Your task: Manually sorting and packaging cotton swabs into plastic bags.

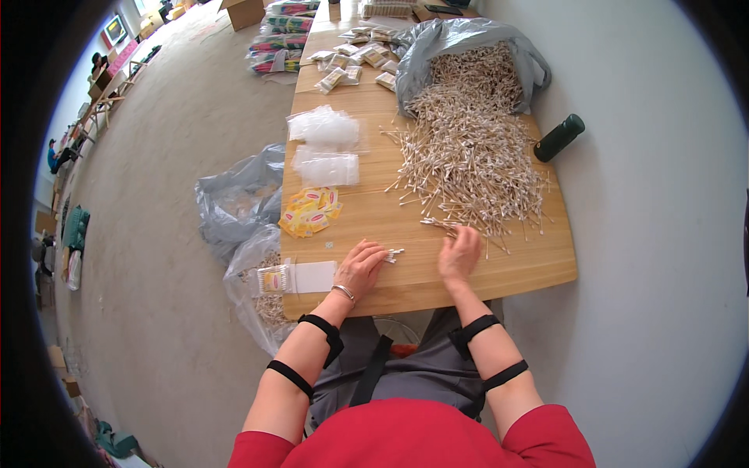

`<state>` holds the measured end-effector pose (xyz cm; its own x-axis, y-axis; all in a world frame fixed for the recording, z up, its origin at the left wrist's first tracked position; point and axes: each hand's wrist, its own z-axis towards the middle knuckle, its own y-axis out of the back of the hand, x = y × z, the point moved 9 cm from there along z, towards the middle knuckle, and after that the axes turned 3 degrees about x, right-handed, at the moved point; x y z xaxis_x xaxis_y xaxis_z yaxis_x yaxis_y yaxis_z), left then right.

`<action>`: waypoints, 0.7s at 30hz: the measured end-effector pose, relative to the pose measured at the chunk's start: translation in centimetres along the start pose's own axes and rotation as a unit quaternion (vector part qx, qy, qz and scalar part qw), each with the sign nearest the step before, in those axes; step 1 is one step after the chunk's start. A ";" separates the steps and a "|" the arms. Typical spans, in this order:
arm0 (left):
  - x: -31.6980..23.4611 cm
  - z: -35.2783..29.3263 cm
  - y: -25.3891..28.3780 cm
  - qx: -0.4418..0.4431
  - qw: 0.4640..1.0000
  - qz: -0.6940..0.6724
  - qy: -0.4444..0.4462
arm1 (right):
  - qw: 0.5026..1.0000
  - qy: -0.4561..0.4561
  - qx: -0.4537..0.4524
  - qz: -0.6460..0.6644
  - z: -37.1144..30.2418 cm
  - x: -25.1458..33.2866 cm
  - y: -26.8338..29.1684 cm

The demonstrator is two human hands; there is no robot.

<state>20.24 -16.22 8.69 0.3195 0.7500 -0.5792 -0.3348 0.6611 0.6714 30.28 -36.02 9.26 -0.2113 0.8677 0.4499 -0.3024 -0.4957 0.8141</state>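
Near the front edge of the wooden table [390,285], my left hand [360,267] is closed around a small bunch of cotton swabs [395,253], whose white tips stick out to the right. My right hand [460,253] has its fingers curled over more cotton swabs [437,224] at the near left fringe of a large loose pile of cotton swabs [472,168]. The pile spills from a grey plastic bag [413,70] lying on its side. Left of my left hand lie a white card [316,277] and a clear packet of swabs [273,279] with a yellow label.
Yellow-and-white labels [312,212] and two stacks of clear pouches [326,168] lie along the table's left side. Filled packets [355,61] are heaped farther back. A dark green bottle [559,138] stands by the wall. Plastic bags [238,191] sit beside the table's left edge.
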 end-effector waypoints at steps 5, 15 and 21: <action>-0.4 0.1 0.0 0.005 1.000 0.005 -0.017 | 1.000 0.007 0.012 -0.015 -0.1 -2.6 -0.6; -0.2 0.0 -0.2 0.004 1.000 0.002 -0.009 | 0.968 0.129 0.123 0.178 -2.9 6.2 -5.0; 0.3 0.1 0.0 0.006 0.998 0.047 0.034 | 0.956 0.092 0.104 0.259 -1.2 4.8 -4.7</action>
<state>20.40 -16.05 8.54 0.2265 0.8090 -0.5424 -0.3503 0.5872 0.7297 29.53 -29.58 7.16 -0.4477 0.4774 0.7561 0.0747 -0.8226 0.5636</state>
